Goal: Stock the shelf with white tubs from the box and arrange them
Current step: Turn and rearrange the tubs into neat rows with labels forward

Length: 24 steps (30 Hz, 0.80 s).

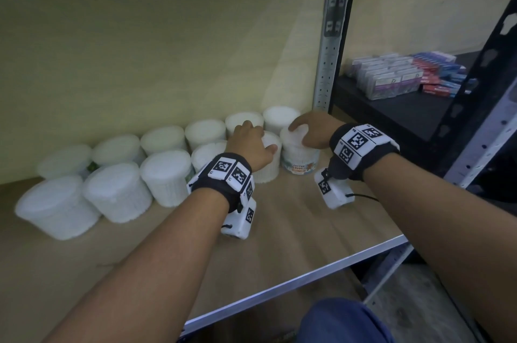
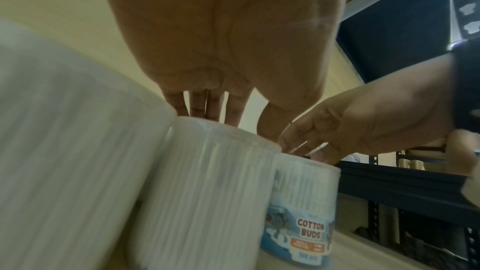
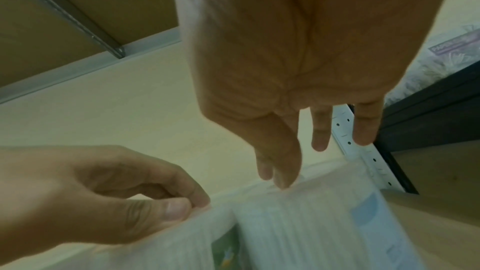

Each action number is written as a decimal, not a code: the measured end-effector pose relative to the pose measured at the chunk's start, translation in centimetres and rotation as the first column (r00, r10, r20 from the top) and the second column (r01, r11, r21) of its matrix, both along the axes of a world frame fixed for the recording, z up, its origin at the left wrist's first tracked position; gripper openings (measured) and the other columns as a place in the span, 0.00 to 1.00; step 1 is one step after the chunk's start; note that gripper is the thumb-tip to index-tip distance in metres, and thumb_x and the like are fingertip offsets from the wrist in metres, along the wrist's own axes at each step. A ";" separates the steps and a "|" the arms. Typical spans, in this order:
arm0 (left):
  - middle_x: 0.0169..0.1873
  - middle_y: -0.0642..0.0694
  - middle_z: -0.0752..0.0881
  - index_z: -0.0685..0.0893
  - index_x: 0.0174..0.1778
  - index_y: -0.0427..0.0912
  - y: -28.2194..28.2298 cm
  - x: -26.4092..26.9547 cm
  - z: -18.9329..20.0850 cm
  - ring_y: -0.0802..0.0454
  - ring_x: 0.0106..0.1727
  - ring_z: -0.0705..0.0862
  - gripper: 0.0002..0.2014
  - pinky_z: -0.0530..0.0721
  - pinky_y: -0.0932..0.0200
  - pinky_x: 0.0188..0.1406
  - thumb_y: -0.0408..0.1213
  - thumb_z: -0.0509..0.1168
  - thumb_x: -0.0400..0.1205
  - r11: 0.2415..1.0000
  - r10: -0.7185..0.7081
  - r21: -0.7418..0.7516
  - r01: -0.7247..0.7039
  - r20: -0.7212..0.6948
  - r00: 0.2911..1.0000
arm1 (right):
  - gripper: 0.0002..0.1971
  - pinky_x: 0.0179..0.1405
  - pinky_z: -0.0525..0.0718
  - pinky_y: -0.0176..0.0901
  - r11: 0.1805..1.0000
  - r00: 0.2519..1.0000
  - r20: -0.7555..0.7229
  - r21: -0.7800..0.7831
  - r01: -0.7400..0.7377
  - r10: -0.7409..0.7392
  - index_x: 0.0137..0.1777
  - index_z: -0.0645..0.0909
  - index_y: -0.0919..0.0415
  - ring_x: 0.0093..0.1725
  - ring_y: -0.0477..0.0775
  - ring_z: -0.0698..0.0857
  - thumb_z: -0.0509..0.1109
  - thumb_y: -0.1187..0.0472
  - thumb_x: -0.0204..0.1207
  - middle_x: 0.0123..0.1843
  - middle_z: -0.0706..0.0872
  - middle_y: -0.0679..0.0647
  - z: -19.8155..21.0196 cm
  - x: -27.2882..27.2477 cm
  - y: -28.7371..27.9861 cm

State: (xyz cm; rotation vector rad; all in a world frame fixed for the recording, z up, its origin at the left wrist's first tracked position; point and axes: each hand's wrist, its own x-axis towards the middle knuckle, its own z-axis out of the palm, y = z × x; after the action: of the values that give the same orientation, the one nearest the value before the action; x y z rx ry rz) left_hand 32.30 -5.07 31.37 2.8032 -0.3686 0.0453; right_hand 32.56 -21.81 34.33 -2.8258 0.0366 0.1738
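Two rows of white tubs [image 1: 117, 191] stand along the back wall on the wooden shelf [image 1: 293, 231]. My left hand [image 1: 251, 144] reaches over the front-row tub [image 1: 268, 169] second from the right. Its curled fingers and thumb [image 3: 192, 204] grip that tub's lid rim [image 2: 207, 182]. My right hand [image 1: 310, 130] arches over the rightmost tub [image 1: 300, 161], which carries a blue "Cotton Buds" label [image 2: 303, 202]. Its fingers [image 3: 275, 171] are nearly straight, with the tips resting on the lid and the thumb away from the tub. The box is not in view.
A perforated metal post [image 1: 327, 63] stands just right of the tubs. Beyond it is a black shelf [image 1: 391, 119] with stacked small packs [image 1: 400, 74]. The shelf's metal front edge [image 1: 307, 272] runs in front of my forearms, with bare board between it and the tubs.
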 end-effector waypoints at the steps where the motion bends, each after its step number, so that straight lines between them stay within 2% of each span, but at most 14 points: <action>1: 0.70 0.40 0.72 0.74 0.73 0.39 0.0 0.0 0.0 0.41 0.72 0.70 0.26 0.72 0.49 0.71 0.51 0.61 0.82 1.000 -0.001 -0.003 0.001 0.001 1.000 | 0.21 0.75 0.73 0.50 1.000 1.000 0.016 -0.010 0.023 -0.022 0.68 0.80 0.49 0.76 0.60 0.71 0.65 0.66 0.76 0.78 0.71 0.55 0.0 0.1 0.2; 4: 0.69 0.40 0.72 0.74 0.73 0.39 0.0 0.0 0.0 0.41 0.72 0.70 0.26 0.72 0.48 0.71 0.50 0.61 0.82 1.000 -0.003 -0.007 0.003 0.003 1.000 | 0.22 0.78 0.68 0.57 0.993 0.994 0.084 -0.089 0.082 -0.074 0.71 0.76 0.55 0.77 0.63 0.67 0.67 0.54 0.77 0.75 0.71 0.59 -0.3 0.4 0.5; 7: 0.69 0.40 0.72 0.74 0.73 0.39 0.0 0.0 -0.2 0.41 0.72 0.70 0.26 0.72 0.48 0.71 0.50 0.61 0.82 1.000 -0.002 -0.012 0.002 0.006 1.000 | 0.32 0.76 0.70 0.58 0.983 0.996 0.039 -0.159 0.092 -0.086 0.73 0.73 0.62 0.75 0.64 0.69 0.66 0.40 0.76 0.73 0.73 0.62 -0.8 0.4 0.7; 9: 0.69 0.39 0.72 0.75 0.72 0.39 0.0 0.0 -0.2 0.41 0.71 0.70 0.26 0.73 0.48 0.70 0.50 0.62 0.82 1.000 -0.003 -0.019 0.004 0.007 1.000 | 0.34 0.75 0.71 0.58 0.981 0.996 0.026 -0.175 0.084 -0.080 0.73 0.72 0.62 0.74 0.65 0.70 0.64 0.38 0.76 0.73 0.73 0.62 -1.0 0.5 0.7; 14: 0.68 0.39 0.73 0.75 0.72 0.39 0.0 0.0 -0.2 0.41 0.71 0.70 0.26 0.71 0.48 0.71 0.51 0.62 0.82 1.000 -0.003 -0.022 0.004 0.008 1.000 | 0.32 0.73 0.75 0.53 0.982 0.999 0.031 -0.191 0.016 -0.010 0.74 0.73 0.63 0.72 0.62 0.74 0.64 0.41 0.78 0.73 0.74 0.62 -0.5 0.3 0.4; 18: 0.68 0.39 0.73 0.75 0.72 0.39 0.0 0.1 -0.3 0.41 0.71 0.70 0.26 0.72 0.47 0.72 0.51 0.62 0.82 1.000 -0.003 -0.026 0.003 0.008 1.000 | 0.28 0.76 0.70 0.50 0.982 0.998 0.007 -0.180 -0.062 0.064 0.77 0.72 0.58 0.76 0.59 0.72 0.66 0.47 0.80 0.77 0.72 0.57 0.0 0.0 -0.1; 24: 0.68 0.39 0.73 0.75 0.72 0.40 0.0 0.1 -0.2 0.41 0.71 0.71 0.26 0.72 0.47 0.71 0.51 0.62 0.81 1.000 -0.002 -0.023 0.002 0.006 1.000 | 0.25 0.71 0.74 0.47 0.982 0.995 -0.004 -0.161 -0.095 0.095 0.74 0.76 0.56 0.72 0.58 0.76 0.70 0.51 0.78 0.74 0.75 0.56 0.4 -0.2 -0.2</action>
State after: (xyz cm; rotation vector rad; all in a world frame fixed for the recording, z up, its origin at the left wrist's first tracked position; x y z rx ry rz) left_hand 32.36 -5.09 31.15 2.7808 -0.3698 0.0566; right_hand 32.40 -22.01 34.74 -2.9908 -0.0895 0.1953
